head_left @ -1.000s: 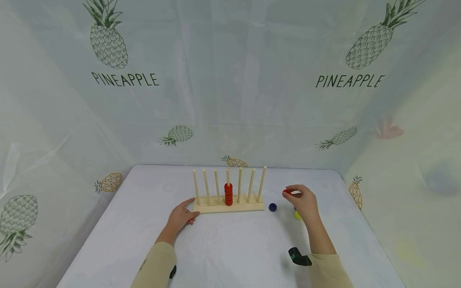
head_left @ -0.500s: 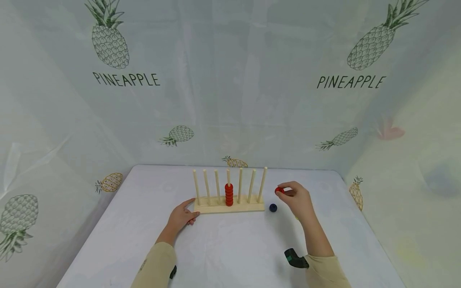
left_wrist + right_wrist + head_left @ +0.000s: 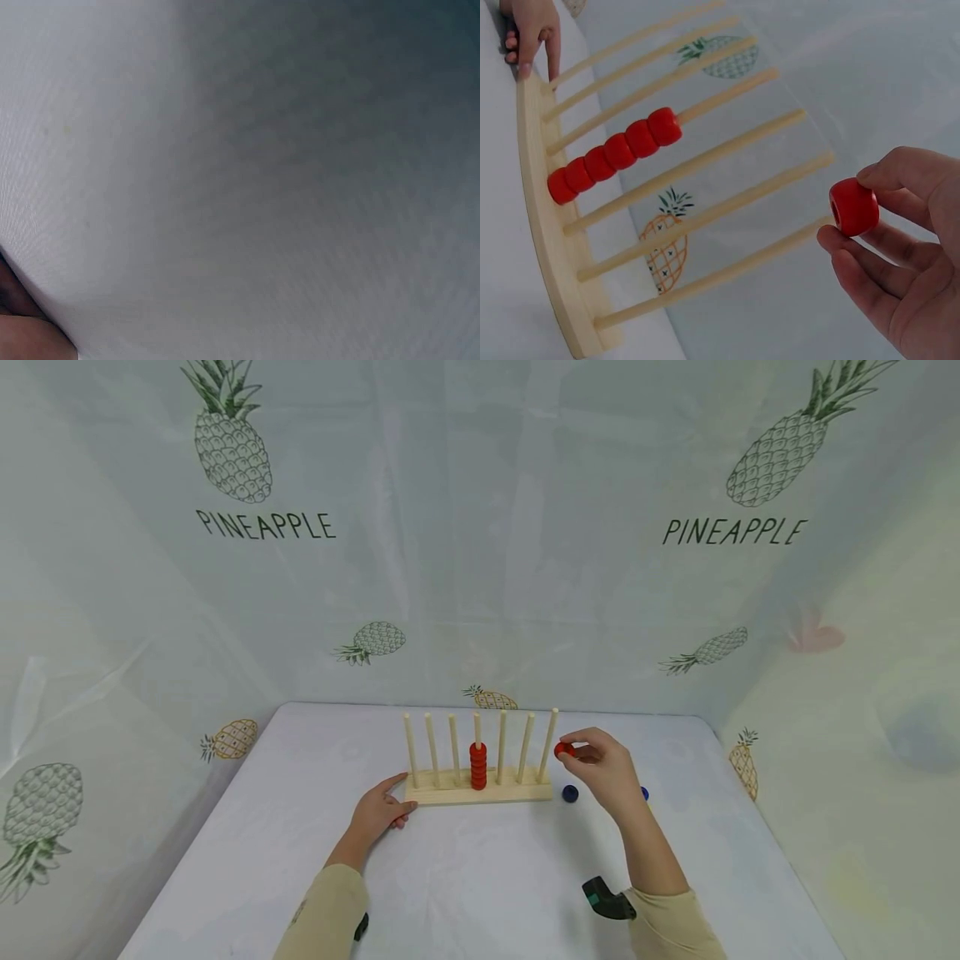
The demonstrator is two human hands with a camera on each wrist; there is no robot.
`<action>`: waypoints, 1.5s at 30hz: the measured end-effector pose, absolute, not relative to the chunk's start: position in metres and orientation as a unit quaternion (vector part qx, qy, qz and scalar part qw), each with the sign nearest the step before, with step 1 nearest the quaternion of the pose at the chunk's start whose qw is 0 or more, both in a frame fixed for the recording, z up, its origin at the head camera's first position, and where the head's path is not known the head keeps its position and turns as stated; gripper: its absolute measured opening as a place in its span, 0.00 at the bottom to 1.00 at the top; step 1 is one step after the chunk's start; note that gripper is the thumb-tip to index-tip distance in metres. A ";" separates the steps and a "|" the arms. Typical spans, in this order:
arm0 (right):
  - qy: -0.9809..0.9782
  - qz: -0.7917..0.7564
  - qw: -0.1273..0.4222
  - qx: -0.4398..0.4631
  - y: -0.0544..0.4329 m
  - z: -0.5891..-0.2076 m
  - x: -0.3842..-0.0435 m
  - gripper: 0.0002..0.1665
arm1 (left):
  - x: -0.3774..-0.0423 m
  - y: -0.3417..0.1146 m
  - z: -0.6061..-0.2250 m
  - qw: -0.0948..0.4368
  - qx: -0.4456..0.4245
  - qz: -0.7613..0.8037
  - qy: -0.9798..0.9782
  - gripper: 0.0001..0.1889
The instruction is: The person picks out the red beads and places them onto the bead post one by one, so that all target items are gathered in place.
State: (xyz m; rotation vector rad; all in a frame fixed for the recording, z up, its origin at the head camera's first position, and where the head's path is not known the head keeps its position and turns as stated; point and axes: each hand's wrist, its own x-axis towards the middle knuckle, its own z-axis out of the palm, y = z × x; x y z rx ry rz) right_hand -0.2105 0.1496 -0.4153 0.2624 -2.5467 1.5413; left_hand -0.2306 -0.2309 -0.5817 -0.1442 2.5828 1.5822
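A wooden peg stand (image 3: pixel 450 795) with a row of upright pegs stands on the table. Several red beads (image 3: pixel 477 767) are stacked on its middle peg, the top of that peg showing bare. My left hand (image 3: pixel 375 812) grips the stand's left end, thumb at the front corner and index finger at the back. Between the thumb and fingers of my right hand (image 3: pixel 606 772) is another red bead (image 3: pixel 854 207), held up near the tip of the rightmost peg, its hole facing the pegs in the right wrist view. The left wrist view has mostly white cloth and a bit of skin (image 3: pixel 34 337).
A dark blue bead (image 3: pixel 570 793) lies just right of the stand. Another blue bead (image 3: pixel 644 793) shows partly behind my right forearm. The white table (image 3: pixel 480 877) meets a pineapple-print curtain (image 3: pixel 480 568) at the back.
My right hand has moved left and a little up with the red bead, toward the rightmost peg. The left hand has stayed on the stand's end.
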 end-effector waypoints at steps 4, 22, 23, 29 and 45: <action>-0.843 0.519 0.088 0.109 0.144 -0.410 -0.209 0.12 | -0.230 -0.231 -0.581 0.054 -0.044 0.524 0.849 0.37; -0.819 0.544 0.100 0.153 0.116 -0.394 -0.211 0.12 | -0.231 -0.231 -0.582 0.052 -0.050 0.534 0.842 0.36; -0.818 0.545 0.100 0.154 0.115 -0.394 -0.212 0.12 | -0.231 -0.231 -0.582 0.052 -0.051 0.534 0.842 0.36; -0.808 0.553 0.110 0.172 0.108 -0.392 -0.215 0.12 | -0.231 -0.231 -0.583 0.051 -0.051 0.533 0.843 0.37; -0.789 0.567 0.127 0.199 0.092 -0.390 -0.233 0.10 | -0.230 -0.230 -0.580 0.052 -0.049 0.523 0.849 0.37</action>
